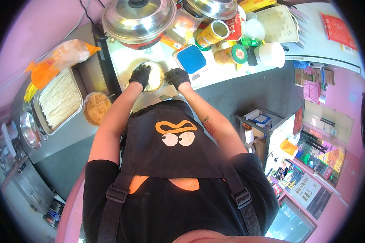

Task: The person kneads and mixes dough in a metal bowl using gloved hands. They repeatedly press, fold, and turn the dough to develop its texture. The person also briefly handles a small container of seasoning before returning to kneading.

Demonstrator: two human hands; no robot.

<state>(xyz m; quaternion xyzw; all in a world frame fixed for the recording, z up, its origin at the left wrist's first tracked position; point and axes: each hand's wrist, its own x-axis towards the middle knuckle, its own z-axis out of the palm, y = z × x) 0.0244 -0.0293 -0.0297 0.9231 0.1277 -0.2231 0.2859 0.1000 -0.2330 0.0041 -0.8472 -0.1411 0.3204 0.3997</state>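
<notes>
A round bowl (161, 68) with pale, creamy contents stands on the patterned white tabletop before me. My left hand (140, 76), in a black glove, lies over the bowl's left side, its fingers reaching over the rim. My right hand (177, 78), gloved as well, is curled at the right rim; whether it grips anything is not clear. Brownish residue seems to coat its fingertips. Just beyond that hand sits a kitchen scale (191, 59) with a blue top. To my left, a bowl of orange-brown paste (97, 108) has a spoon handle sticking out.
A metal tray (80, 111) of white strips stands left, beside an orange plastic bag (44, 74). Lidded electric pans (140, 22) line the back. An opened yellow can (212, 34), a green-lidded jar (231, 54) and a white container (271, 55) crowd the right.
</notes>
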